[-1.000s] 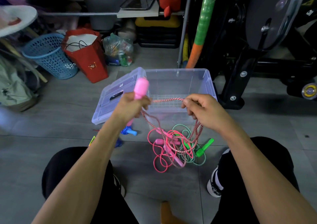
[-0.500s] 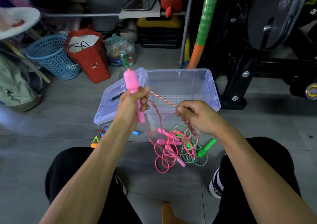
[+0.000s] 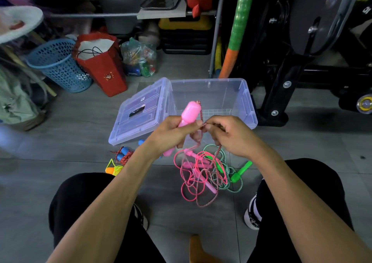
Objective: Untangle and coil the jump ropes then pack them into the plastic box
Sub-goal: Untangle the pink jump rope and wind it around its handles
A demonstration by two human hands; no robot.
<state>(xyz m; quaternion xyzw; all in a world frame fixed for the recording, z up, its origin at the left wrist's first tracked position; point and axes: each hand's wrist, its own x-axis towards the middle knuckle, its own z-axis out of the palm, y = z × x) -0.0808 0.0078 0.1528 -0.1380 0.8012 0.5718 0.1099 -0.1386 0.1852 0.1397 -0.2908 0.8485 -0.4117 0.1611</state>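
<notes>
The left hand is wrapped tight around the pink plastic jump-rope handle, which now tilts up to the right instead of standing nearly upright as it did half a second ago. The right hand has closed in and pinches the red-and-white twisted rope right beside the left thumb; before, the hands were apart with the rope stretched between them. Below, the tangle of pink, twisted and green ropes lies on the grey tiled floor, in front of the clear plastic box. Its lid leans against the box's left side.
</notes>
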